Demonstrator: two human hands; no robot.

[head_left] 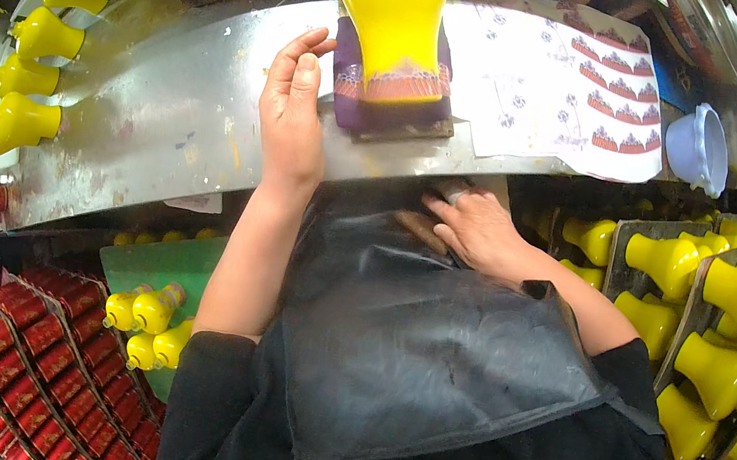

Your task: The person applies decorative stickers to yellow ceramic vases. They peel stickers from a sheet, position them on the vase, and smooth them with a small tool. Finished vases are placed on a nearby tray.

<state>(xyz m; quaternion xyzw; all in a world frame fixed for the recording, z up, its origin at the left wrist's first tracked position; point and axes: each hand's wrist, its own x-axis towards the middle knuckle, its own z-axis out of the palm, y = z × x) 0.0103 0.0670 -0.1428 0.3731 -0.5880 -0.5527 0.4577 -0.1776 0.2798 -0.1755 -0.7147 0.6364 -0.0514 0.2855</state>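
A glossy yellow vase [391, 10] lies on a purple cloth pad [347, 109] at the table's near edge. A patterned pink band rings its narrower end, which points towards me. My left hand [298, 116] is raised just left of the vase, open, with its fingers slightly curled and holding nothing. Between its fingertips and the vase I cannot tell whether there is contact. Against my black apron [430, 328], below the table's edge, is my right hand [481, 227]. A ring shows on it, its fingers are apart, and I see nothing held.
Printed decal sheets [549, 85] with floral and red-band patterns lie right of the vase. A pale blue bucket [696, 148] stands beyond them. Several yellow vases [24, 124] line the metal table [165, 108] at left. Racks of yellow vases [715, 371] stand at right, red boxes [54, 363] lower left.
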